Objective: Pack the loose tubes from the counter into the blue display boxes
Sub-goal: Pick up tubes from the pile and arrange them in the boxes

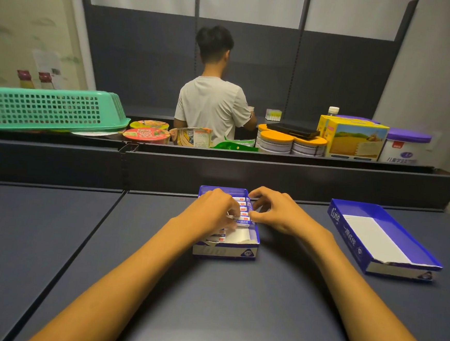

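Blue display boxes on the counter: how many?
2. One blue box sits centre under both hands, partly filled with tubes; the second box lies apart to the right, holding none. No others in sight.

Blue display box (225, 251), white tubes (242, 221), dark grey counter (208, 298), green basket (48, 108)

Counter (235, 292): dark blue, flat, with seams between the panels.
Back shelf wall (333, 79): dark panels, white ones above.
Left wall (28, 20): pale, with papers stuck on.
Right wall (442, 66): plain white.
Light: dim and soft.
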`<state>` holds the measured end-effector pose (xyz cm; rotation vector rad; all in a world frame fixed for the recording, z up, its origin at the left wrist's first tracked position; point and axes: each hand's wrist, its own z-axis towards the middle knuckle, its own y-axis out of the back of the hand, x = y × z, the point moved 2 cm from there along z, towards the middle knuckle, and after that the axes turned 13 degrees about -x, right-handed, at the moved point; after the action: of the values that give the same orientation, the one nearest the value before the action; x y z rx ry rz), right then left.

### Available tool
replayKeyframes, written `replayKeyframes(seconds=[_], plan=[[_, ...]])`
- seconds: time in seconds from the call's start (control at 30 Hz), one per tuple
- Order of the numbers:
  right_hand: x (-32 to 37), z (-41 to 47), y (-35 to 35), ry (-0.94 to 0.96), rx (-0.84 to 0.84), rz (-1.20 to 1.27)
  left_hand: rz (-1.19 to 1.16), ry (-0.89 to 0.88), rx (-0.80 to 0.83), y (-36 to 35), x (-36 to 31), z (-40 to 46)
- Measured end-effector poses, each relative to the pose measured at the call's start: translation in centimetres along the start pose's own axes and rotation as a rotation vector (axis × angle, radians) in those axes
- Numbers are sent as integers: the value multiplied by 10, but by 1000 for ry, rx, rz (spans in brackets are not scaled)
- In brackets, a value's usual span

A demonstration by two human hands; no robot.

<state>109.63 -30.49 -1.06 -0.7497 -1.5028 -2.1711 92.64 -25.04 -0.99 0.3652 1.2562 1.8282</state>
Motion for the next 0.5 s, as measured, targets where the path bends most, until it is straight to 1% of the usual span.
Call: replayKeyframes(seconds=[0.2,0.43,0.5], plan=[[0,1,-2,-5,5,-4,-9,4,6,5,1,0],[0,0,-2,-5,-2,-7,14,5,88,2,2,9],[0,0,-2,-7,-2,-10,19,-3,83,1,3,10]])
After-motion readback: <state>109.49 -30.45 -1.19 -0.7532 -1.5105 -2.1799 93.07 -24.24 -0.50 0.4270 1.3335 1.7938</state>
